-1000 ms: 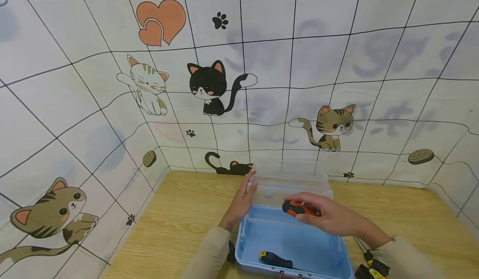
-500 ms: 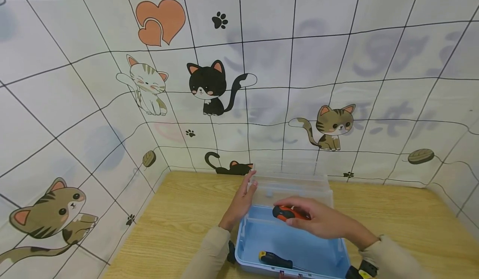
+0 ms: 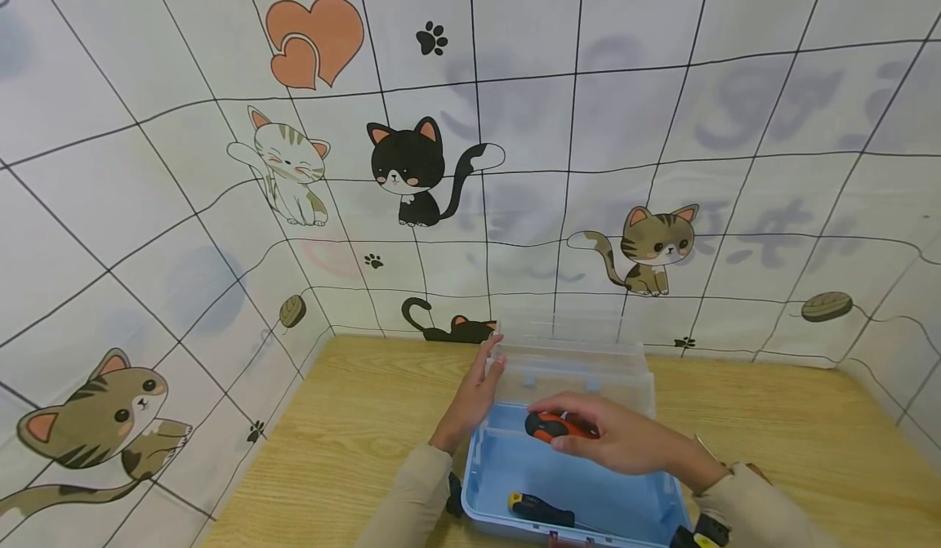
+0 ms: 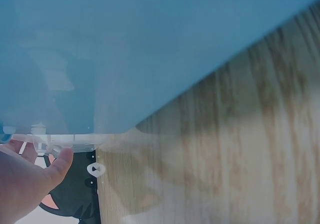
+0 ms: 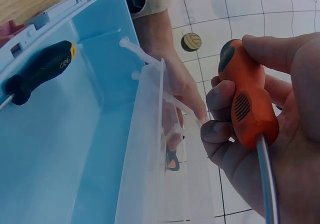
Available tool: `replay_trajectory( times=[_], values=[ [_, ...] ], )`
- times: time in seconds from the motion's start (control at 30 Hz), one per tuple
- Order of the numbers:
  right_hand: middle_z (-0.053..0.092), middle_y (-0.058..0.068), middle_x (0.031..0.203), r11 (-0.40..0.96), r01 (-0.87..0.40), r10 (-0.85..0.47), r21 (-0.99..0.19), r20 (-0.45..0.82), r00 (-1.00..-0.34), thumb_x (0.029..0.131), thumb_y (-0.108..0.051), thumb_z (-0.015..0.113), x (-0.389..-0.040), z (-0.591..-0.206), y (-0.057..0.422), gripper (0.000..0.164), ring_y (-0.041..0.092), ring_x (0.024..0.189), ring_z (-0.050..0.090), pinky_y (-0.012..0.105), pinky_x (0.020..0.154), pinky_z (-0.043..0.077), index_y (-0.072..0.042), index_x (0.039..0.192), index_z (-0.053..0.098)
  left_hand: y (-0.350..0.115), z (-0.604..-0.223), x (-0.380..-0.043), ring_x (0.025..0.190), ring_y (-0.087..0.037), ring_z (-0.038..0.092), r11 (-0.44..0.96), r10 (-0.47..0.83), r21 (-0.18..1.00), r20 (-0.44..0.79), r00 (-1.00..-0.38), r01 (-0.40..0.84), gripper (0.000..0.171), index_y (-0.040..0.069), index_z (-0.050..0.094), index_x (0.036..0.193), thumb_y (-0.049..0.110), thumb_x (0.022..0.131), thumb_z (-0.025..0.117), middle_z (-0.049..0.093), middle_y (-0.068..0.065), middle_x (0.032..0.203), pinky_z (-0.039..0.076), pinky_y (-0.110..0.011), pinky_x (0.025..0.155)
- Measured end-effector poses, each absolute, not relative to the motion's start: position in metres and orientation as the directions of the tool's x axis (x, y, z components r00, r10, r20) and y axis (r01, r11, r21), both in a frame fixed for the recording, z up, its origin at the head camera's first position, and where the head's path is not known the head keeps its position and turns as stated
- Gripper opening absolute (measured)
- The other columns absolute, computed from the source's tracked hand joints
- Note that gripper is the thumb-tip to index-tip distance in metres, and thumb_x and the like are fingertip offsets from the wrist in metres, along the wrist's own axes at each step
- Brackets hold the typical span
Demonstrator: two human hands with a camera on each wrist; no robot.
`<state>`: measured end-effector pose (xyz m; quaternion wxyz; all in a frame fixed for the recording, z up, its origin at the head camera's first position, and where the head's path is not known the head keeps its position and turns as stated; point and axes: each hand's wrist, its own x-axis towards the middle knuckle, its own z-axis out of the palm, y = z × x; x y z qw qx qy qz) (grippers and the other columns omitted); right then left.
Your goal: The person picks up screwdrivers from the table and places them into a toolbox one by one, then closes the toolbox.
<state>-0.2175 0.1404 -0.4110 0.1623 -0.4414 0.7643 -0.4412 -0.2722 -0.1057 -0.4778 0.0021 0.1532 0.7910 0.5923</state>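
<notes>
My right hand grips an orange-and-black screwdriver by its handle, above the open blue toolbox. In the right wrist view its metal shaft runs down past the palm. My left hand holds the left edge of the toolbox's clear lid, which stands raised at the back. The thumb shows in front of that edge in the left wrist view, the other fingers partly behind it. Inside the box, along its front wall, lies a black-and-yellow screwdriver.
The toolbox stands on a wood-grain table. Behind it hangs a white cloth printed with cats and grid lines. Right of the box, a thin metal shaft shows partly behind my right forearm. A reddish latch sits at the box's front.
My right hand has moved left and slightly down with the orange-and-black screwdriver, farther over the box. The left hand and the lid have stayed in place.
</notes>
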Motion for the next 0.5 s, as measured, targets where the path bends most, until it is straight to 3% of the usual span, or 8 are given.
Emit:
replay_trajectory(
  times=[0.5],
  values=[
    [0.061,0.005,0.122,0.227,-0.461,-0.835,-0.858,0.072,-0.546,0.102,-0.024,0.057,-0.2123,-0.4182,0.1301,0.044,0.014,0.100,0.056,0.027,0.084,0.047,-0.013,0.144,0.049,-0.1064,-0.4760,-0.2717,0.149,-0.033,0.022,0.249,0.261,0.935,0.186,-0.947,0.252,0.046,0.024,0.028,0.154,0.029,0.109,0.037,0.018,-0.010,0.164,0.020,-0.061,0.116]
  ],
)
